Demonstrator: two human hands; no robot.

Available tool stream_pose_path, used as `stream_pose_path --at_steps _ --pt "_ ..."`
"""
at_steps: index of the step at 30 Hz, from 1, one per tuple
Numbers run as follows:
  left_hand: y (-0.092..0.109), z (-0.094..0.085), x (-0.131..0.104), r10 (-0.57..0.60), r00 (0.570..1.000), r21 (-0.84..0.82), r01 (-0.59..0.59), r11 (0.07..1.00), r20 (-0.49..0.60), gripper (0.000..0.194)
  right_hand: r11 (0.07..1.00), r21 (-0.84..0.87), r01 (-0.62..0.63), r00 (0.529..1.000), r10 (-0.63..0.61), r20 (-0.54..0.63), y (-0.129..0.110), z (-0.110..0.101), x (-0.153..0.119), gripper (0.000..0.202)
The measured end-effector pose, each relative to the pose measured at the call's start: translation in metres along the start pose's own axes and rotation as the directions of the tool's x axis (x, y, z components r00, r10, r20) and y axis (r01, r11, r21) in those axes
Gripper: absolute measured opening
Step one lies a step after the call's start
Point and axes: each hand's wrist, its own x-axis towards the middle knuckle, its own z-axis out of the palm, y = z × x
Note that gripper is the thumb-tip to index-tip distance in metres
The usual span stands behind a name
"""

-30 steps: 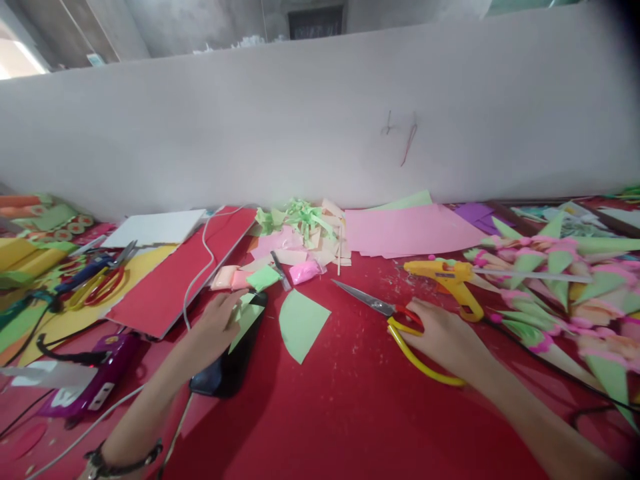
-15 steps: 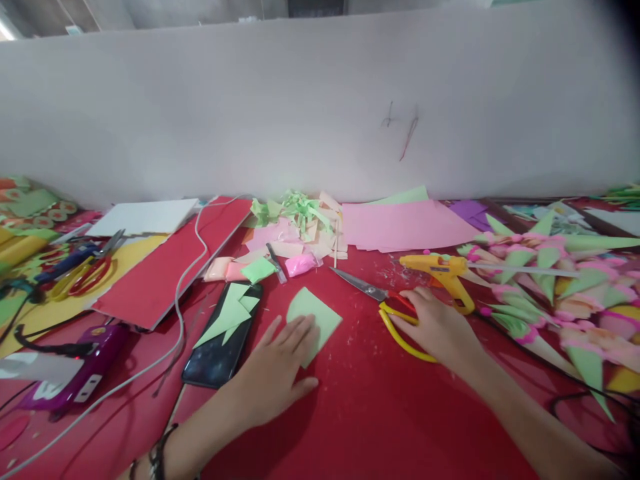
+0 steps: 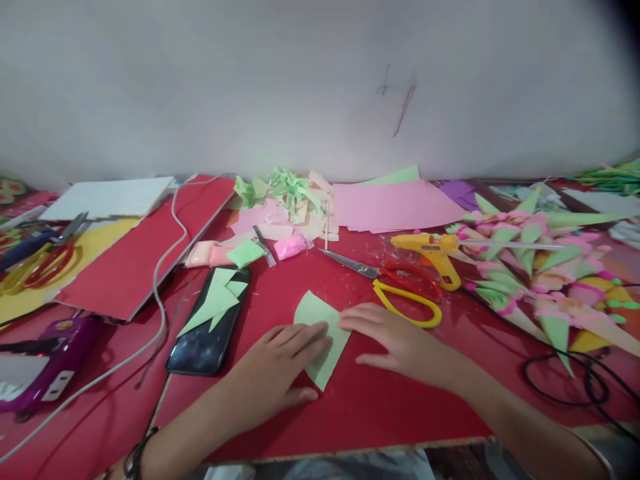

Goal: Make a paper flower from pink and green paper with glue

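Note:
A light green paper piece (image 3: 320,313) with one curved edge lies on the red tabletop (image 3: 380,413). My left hand (image 3: 280,367) rests over its left side, fingers extended and pressing on it. At its right edge, my right hand (image 3: 395,340) touches the paper with its fingertips, thumb apart from the fingers. Scissors (image 3: 407,303) with red and yellow handles lie just beyond my right hand, blades pointing away to the left. Left of my left hand, more green cut pieces (image 3: 217,307) rest on a black phone (image 3: 203,350).
A yellow glue gun (image 3: 433,253) lies beyond the scissors, near pink and green paper flowers (image 3: 545,267). Pink sheets (image 3: 395,207), paper scraps (image 3: 295,197) and small clay packets (image 3: 293,247) line the back. A white cable (image 3: 163,300) crosses the left side near a purple device (image 3: 55,360).
My right hand has let go of the scissors and moved left to the green paper. The scissors now lie on the table. The view has tilted down, showing the table's front edge.

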Motion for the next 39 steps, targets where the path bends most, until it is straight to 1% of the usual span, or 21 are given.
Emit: stream_pose_path --at_steps 3,6,8,11,14,17,19,22,23,24,27,29,31,33,34,36,38,39 --pt "-0.003 -0.001 0.007 -0.054 0.998 0.01 0.055 0.998 -0.036 0.063 0.999 0.053 0.0 1.0 0.0 0.001 0.005 0.003 0.008 0.042" --pt "-0.005 -0.001 0.014 -0.08 0.994 0.018 0.081 0.997 -0.078 0.06 0.996 0.058 0.067 0.997 -0.065 -0.036 0.013 0.004 0.018 0.03" --pt "-0.007 0.0 0.016 -0.066 0.993 0.025 0.068 0.997 -0.103 0.059 0.995 0.027 0.101 0.993 -0.099 -0.061 0.015 0.005 0.023 0.023" --pt "-0.009 0.002 0.017 -0.049 0.991 0.039 0.054 0.998 -0.128 0.058 0.988 -0.059 0.141 0.985 -0.146 -0.092 0.017 0.009 0.024 0.02" --pt "-0.007 0.002 0.018 -0.045 0.989 0.033 0.05 0.998 -0.14 0.068 0.981 -0.093 0.171 0.973 -0.183 -0.144 0.017 0.014 0.022 0.02" --pt "-0.005 0.0 0.019 -0.045 0.987 0.02 0.049 0.999 -0.152 0.079 0.983 -0.058 0.172 0.964 -0.18 -0.193 0.017 0.017 0.02 0.021" --pt "-0.004 0.0 0.019 -0.042 0.987 0.027 0.047 0.999 -0.153 0.072 0.983 -0.038 0.179 0.959 -0.183 -0.217 0.019 0.018 0.019 0.023" --pt "-0.006 0.001 0.02 -0.025 0.99 0.086 0.038 0.996 -0.142 0.046 0.979 -0.034 0.202 0.95 -0.204 -0.236 0.022 0.016 0.018 0.025" --pt "-0.007 0.002 0.02 -0.013 0.991 0.117 0.029 0.993 -0.135 0.041 0.979 -0.043 0.199 0.951 -0.204 -0.231 0.023 0.014 0.017 0.026" --pt "-0.008 0.002 0.02 0.001 0.992 0.148 0.018 0.989 -0.128 0.041 0.981 -0.059 0.187 0.955 -0.196 -0.221 0.025 0.012 0.016 0.027" --pt "-0.011 0.003 0.019 0.036 0.993 0.215 -0.01 0.977 -0.116 0.043 0.985 -0.139 0.099 0.972 -0.126 -0.197 0.03 0.003 0.012 0.029" --pt "-0.013 0.003 0.019 0.048 0.992 0.236 -0.021 0.972 -0.113 0.043 0.983 -0.183 0.033 0.973 -0.073 -0.219 0.033 -0.005 0.009 0.029" --pt "-0.013 0.002 0.018 0.061 0.992 0.239 -0.033 0.97 -0.111 0.043 0.979 -0.204 0.012 0.962 -0.067 -0.264 0.033 -0.014 0.008 0.028" --pt "-0.014 0.002 0.018 0.069 0.99 0.226 -0.04 0.973 -0.12 0.042 0.975 -0.219 0.044 0.94 -0.115 -0.32 0.029 -0.026 0.01 0.027" --pt "-0.014 0.002 0.018 0.069 0.989 0.215 -0.04 0.976 -0.129 0.042 0.97 -0.231 0.069 0.921 -0.151 -0.358 0.024 -0.033 0.013 0.026" --pt "-0.015 0.003 0.017 0.072 0.986 0.19 -0.043 0.981 -0.151 0.042 0.964 -0.253 0.075 0.865 -0.189 -0.464 0.013 -0.047 0.024 0.023" --pt "-0.016 0.004 0.017 0.074 0.982 0.164 -0.045 0.985 -0.172 0.042 0.963 -0.264 0.045 0.747 -0.208 -0.631 0.002 -0.059 0.04 0.021" --pt "-0.017 0.005 0.016 0.072 0.98 0.153 -0.044 0.987 -0.185 0.041 0.963 -0.267 0.027 0.686 -0.212 -0.696 -0.002 -0.064 0.05 0.022"
